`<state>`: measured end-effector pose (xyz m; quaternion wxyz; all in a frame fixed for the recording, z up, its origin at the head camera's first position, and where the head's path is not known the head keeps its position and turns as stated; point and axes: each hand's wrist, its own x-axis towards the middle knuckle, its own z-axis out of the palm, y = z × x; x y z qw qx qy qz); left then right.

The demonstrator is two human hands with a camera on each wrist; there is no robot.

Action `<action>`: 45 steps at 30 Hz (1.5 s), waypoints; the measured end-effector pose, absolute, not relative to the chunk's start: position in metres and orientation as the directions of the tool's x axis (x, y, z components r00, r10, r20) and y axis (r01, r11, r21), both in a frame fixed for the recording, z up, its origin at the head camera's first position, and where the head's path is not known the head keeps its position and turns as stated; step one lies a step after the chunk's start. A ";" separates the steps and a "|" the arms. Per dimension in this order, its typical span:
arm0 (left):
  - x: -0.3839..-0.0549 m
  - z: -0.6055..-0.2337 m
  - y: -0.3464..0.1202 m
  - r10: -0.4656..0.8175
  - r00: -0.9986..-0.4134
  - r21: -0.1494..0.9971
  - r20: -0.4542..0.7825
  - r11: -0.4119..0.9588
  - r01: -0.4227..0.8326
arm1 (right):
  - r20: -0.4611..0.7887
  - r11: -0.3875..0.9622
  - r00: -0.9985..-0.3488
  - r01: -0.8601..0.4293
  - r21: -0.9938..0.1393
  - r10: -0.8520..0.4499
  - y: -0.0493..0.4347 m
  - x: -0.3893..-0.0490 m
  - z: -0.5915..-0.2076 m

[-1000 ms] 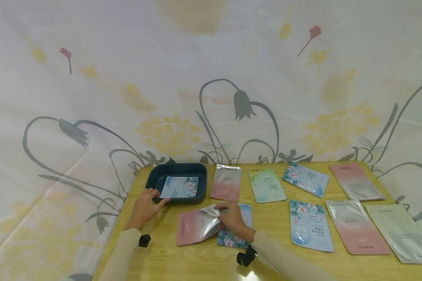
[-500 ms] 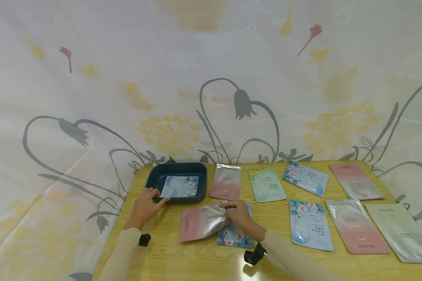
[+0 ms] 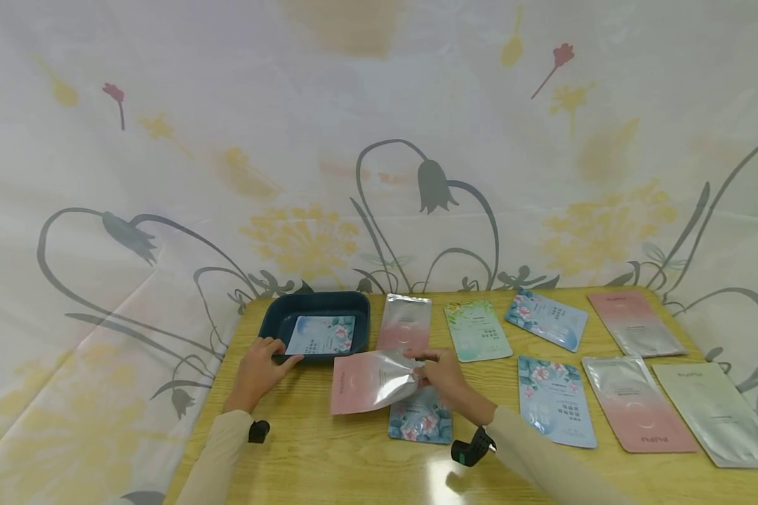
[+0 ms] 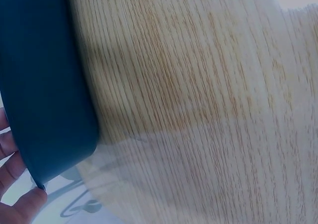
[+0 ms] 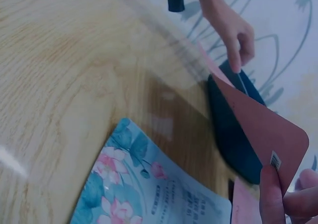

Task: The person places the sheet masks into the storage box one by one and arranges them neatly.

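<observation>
My left hand [image 3: 260,373] grips the near-left corner of a dark blue tray [image 3: 361,330]; in the left wrist view the fingers [image 4: 11,172] lie along its rim. A blue floral face mask packet [image 3: 321,335] lies in the tray. My right hand [image 3: 443,382] pinches the silver end of a pink-and-silver face mask packet [image 3: 363,386], its pink end toward the tray. In the right wrist view this raised packet [image 5: 263,124] shows its pink back, held between thumb and fingers. Beneath it, partly hidden, a blue floral packet [image 3: 420,421] lies on the table.
Behind the held packet lies another pink-and-silver packet [image 3: 407,319]. To the right are a green packet [image 3: 478,333], two blue floral packets [image 3: 554,396], two pink ones [image 3: 641,407] and a pale green-silver one [image 3: 720,414]. A patterned cloth [image 3: 379,140] hangs behind the wooden table [image 3: 328,463].
My right hand has moved right and away from me, lifting the pink-and-silver packet with it and uncovering less of the rear packet's front end. My left hand has stayed on the tray.
</observation>
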<state>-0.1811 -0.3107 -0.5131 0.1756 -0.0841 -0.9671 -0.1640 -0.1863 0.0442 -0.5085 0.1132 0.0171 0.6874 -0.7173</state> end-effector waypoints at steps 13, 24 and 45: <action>-0.182 -0.514 -0.312 0.113 -0.922 0.296 0.370 0.926 0.233 | -0.189 -0.012 -0.966 0.194 -0.981 -0.175 0.069 -0.194 -0.495; -0.184 -0.514 -0.311 0.118 -0.916 0.303 0.383 0.921 0.246 | -0.181 0.027 -0.971 0.179 -0.984 -0.156 0.088 -0.201 -0.467; -0.180 -0.515 -0.312 0.117 -0.922 0.303 0.369 0.923 0.238 | -0.236 -0.089 -0.954 0.256 -0.963 -0.184 0.067 -0.224 -0.459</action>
